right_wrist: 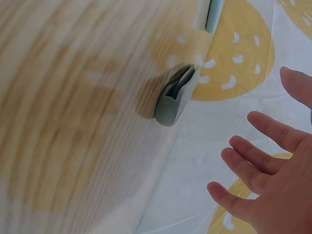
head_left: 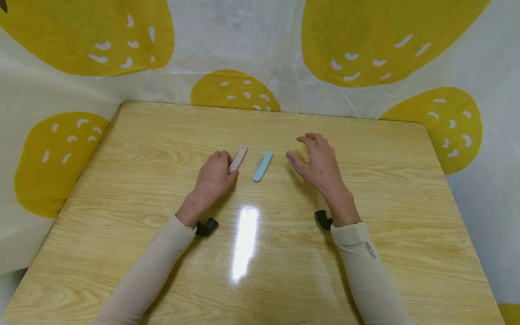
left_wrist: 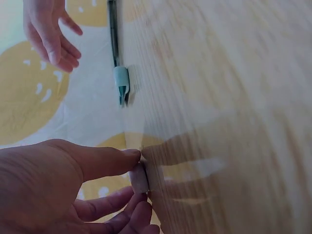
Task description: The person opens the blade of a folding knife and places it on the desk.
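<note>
My left hand [head_left: 215, 174] pinches a pink folding knife [head_left: 239, 158] between thumb and fingers, low over the wooden table; its holed end sticks out past the hand. In the left wrist view, the pink knife [left_wrist: 139, 179] shows between thumb and fingertips. To its right lies a light blue folding knife [head_left: 262, 167]. My right hand [head_left: 322, 164] hovers with fingers spread beside a greyish folding knife [head_left: 295, 167], which the thumb partly covers in the head view. The right wrist view shows this greyish knife [right_wrist: 168, 111] on the table, its slot visible, apart from the fingers.
The wooden table [head_left: 280, 284] reaches back to a white curtain [head_left: 239, 36] with yellow fruit shapes. A black wrist camera [head_left: 208, 227] sits by the left wrist, another black wrist camera [head_left: 323, 220] by the right. A bright reflection crosses the tabletop between the forearms.
</note>
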The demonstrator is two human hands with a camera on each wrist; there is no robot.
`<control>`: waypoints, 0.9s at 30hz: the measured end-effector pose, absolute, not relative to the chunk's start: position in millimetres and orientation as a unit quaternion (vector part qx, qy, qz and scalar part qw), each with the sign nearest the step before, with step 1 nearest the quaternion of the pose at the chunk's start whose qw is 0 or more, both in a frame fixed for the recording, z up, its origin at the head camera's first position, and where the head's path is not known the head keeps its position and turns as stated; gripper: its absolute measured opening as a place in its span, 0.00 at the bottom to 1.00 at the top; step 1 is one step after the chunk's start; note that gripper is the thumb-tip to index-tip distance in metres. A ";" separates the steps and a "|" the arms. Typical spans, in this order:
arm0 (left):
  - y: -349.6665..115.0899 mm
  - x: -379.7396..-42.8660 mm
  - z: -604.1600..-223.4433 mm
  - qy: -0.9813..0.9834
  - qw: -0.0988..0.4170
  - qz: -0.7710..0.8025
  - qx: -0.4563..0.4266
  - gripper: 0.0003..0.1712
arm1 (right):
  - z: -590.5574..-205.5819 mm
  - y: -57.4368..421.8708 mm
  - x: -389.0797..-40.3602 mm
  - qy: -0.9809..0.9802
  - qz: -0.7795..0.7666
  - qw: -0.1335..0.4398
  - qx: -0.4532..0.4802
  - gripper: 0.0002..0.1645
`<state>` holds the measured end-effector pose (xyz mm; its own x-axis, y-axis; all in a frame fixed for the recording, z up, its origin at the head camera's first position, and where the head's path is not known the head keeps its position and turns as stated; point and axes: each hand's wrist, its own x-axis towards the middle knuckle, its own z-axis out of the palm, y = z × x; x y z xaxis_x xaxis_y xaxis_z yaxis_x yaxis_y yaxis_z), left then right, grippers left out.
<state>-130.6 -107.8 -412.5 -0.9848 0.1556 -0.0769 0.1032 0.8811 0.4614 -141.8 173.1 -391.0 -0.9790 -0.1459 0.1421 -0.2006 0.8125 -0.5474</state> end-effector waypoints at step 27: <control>-109.0 -132.7 -407.7 0.937 0.083 0.339 0.028 0.19 | -390.6 153.9 -144.0 -0.931 0.352 -0.021 0.096 0.30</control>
